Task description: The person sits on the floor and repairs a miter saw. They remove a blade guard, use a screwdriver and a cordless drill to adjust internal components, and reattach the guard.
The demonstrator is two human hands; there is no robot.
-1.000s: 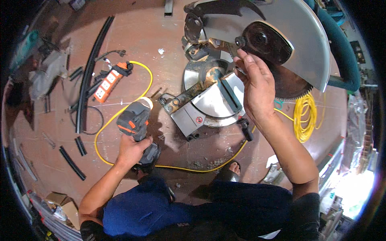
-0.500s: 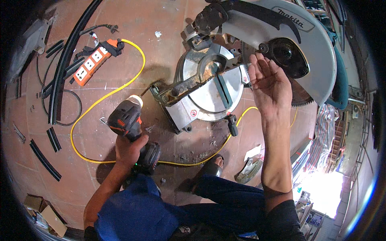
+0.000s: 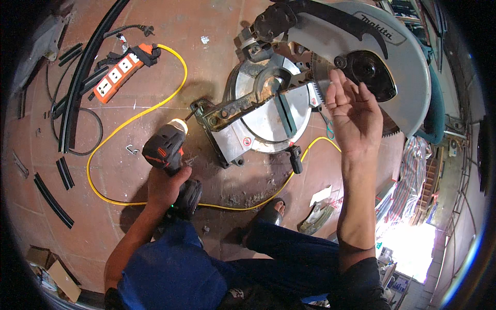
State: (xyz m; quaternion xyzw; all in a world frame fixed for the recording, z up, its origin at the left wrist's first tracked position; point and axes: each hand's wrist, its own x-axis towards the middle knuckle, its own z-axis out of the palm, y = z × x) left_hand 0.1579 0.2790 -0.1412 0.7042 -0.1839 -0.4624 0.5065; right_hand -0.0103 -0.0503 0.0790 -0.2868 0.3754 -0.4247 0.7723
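Note:
My left hand (image 3: 164,187) is wrapped round the grip of a dark cordless drill (image 3: 166,146) with red accents and its work light lit. The drill's bit points up and right at the left end of the fence on a miter saw (image 3: 268,121). Whether the bit touches the saw is hard to make out. My right hand (image 3: 356,116) is palm up with its fingers apart and holds nothing. It hovers in front of the saw's grey blade guard (image 3: 398,62) and toothed blade (image 3: 391,125), close to the black hub cover (image 3: 371,72).
An orange power strip (image 3: 118,77) lies at the left, with a yellow cord (image 3: 93,183) looping over the tiled floor. Black strips (image 3: 77,93) lie farther left. A cardboard box (image 3: 62,279) sits at the lower left. A striped bag (image 3: 413,165) is at the right.
My right hand has shifted slightly right and down, with its fingers curled a little more. The drill stays at the fence's left end, a touch higher against the saw. The view has shifted slightly.

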